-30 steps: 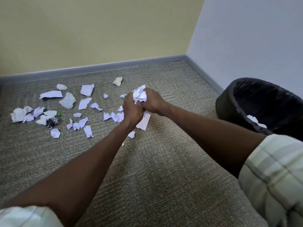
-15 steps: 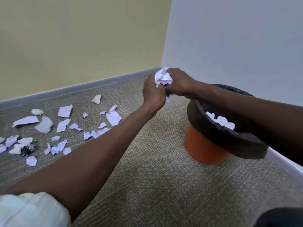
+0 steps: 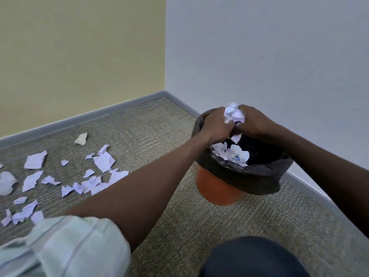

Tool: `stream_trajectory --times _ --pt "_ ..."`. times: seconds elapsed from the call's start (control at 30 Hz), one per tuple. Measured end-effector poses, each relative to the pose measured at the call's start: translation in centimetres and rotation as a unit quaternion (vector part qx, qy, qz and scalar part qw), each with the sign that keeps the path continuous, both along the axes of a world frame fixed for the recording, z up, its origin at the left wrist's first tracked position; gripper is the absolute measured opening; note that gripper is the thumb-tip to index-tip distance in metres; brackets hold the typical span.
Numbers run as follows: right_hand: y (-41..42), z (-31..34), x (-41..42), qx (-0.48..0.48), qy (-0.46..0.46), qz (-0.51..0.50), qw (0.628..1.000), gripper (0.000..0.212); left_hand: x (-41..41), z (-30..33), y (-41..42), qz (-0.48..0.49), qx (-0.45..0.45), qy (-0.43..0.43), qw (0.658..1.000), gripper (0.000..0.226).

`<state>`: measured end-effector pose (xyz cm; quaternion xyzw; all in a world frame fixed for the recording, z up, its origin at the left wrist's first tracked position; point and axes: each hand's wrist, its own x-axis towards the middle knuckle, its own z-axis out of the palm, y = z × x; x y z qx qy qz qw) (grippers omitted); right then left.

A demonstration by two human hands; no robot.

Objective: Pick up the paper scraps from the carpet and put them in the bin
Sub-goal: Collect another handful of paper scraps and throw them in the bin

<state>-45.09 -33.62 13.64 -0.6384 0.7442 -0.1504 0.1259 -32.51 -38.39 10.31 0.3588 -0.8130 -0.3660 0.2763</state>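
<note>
Fingers of left hand (image 3: 216, 125) and right hand (image 3: 252, 121) are closed around crumpled paper wad (image 3: 234, 114) | wad is held over orange bin (image 3: 219, 193) | scraps (image 3: 103, 161) are left on carpet (image 3: 199, 226)

The mouth of the bin (image 3: 242, 176) was partly covered by the left hand (image 3: 216, 124) and the right hand (image 3: 252, 121), closed together around a paper wad (image 3: 234, 114). Open carpet (image 3: 199, 226) was left in front of the bin, while loose scraps (image 3: 103, 161) were scattered across the carpet to the left. Passage behind and to the right of the bin was blocked by the grey wall (image 3: 269, 56).
</note>
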Motion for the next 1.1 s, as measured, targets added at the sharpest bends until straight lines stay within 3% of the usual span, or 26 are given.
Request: stream_trajectory --times 0.07,0.13,0.17,0.23,0.33,0.37,0.53,0.6,0.83,1.1 --pt "1.3 -1.1 -1.3 0.082 -0.021 0.005 0.996 0.022 -0.4 -0.9 -0.6 -0.057 0.006 -0.097 0.994 0.074" --pt "2.0 -2.1 -2.3 0.149 0.036 -0.033 0.988 0.050 -0.4 -1.4 -0.9 -0.080 0.055 -0.140 0.985 0.096" --pt "2.0 -2.5 -2.5 0.160 0.069 -0.039 0.984 0.054 -0.4 -1.4 -1.0 -0.088 0.066 -0.137 0.984 0.099" --pt "1.4 -2.8 -2.6 0.144 0.103 -0.018 0.984 0.034 -0.3 -1.1 -1.2 -0.082 0.027 -0.127 0.988 0.084" --pt "0.7 -1.8 -1.7 0.097 0.122 0.000 0.988 0.004 0.3 0.1 -1.8 -0.066 -0.041 -0.065 0.995 0.021" --pt "0.7 -1.4 -1.2 0.074 0.126 0.000 0.989 0.002 0.8 0.8 -2.3 -0.073 -0.052 -0.056 0.994 0.016" --pt "-0.2 -0.2 2.5 -0.048 0.122 0.060 0.989 0.016 7.3 5.1 -4.5 -0.133 -0.148 -0.132 0.971 0.016" --pt "-1.0 -0.1 4.8 -0.056 0.117 0.101 0.987 0.018 11.1 5.6 -5.7 -0.136 -0.157 -0.167 0.964 0.014" --pt "-6.1 -3.2 14.9 0.039 0.148 0.222 0.963 0.016 25.4 0.3 -8.8 -0.064 -0.135 -0.230 0.962 0.023" --pt "-9.2 -9.4 25.5 0.160 0.239 0.360 0.888 0.024 39.2 -9.3 -10.3 0.017 -0.044 -0.270 0.962 0.029"
